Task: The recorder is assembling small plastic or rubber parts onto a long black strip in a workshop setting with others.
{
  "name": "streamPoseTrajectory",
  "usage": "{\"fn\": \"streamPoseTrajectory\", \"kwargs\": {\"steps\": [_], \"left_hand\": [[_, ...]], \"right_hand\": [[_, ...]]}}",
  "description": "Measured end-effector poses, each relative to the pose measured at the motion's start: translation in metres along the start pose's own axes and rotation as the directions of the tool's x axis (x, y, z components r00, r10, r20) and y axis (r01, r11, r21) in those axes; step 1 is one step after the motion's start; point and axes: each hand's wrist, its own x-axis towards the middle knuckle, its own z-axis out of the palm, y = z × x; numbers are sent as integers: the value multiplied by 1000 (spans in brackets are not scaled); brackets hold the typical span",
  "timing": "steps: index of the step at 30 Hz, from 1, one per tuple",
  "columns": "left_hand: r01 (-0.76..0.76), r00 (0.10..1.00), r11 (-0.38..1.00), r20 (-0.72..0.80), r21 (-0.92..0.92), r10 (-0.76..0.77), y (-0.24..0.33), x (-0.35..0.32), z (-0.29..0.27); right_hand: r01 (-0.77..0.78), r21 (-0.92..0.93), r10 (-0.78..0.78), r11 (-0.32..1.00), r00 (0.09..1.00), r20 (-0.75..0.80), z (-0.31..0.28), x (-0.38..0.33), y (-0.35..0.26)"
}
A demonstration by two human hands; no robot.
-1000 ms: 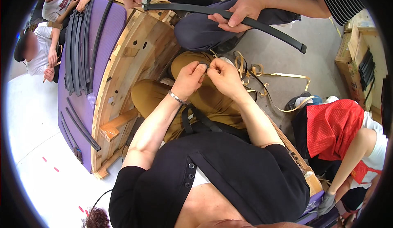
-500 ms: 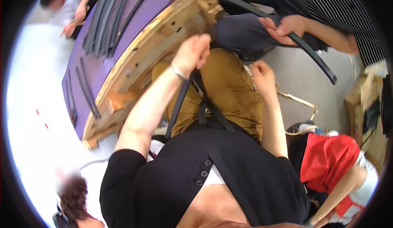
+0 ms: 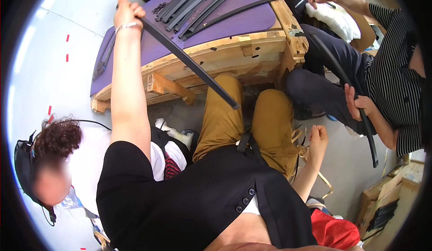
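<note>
1. Since the earlier frame, the left hand point(image 3: 127, 13) has been raised, fingers clamped on a long black strip point(image 3: 189, 62) slanting down to the lap.
2. It is best drawn steadily, clear of the purple mat point(image 3: 225, 30).
3. The right hand point(image 3: 318, 138) is loosely curled by tan straps point(image 3: 300, 138); whether anything is held cannot be told.

One wooden pallet point(image 3: 216, 55), one purple mat point(image 3: 234, 21), two curved black strips in hands.
</note>
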Motion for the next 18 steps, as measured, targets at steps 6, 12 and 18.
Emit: {"fn": "streamPoseTrajectory", "kwargs": {"steps": [6,12,18], "left_hand": [[260,863,909,-345,-325,-370,-110,-64,-103],[464,591,734,-444,-495,-673,-215,-158,-136],[462,343,706,-626,-537,-701,-226,-194,-181]], "right_hand": [[-2,51,8,999,993,-119,-26,-2,-5],[7,-36,-12,999,987,-157,-32,6,-9],[-81,-21,78,996,987,-142,-27,12,-1]]}}
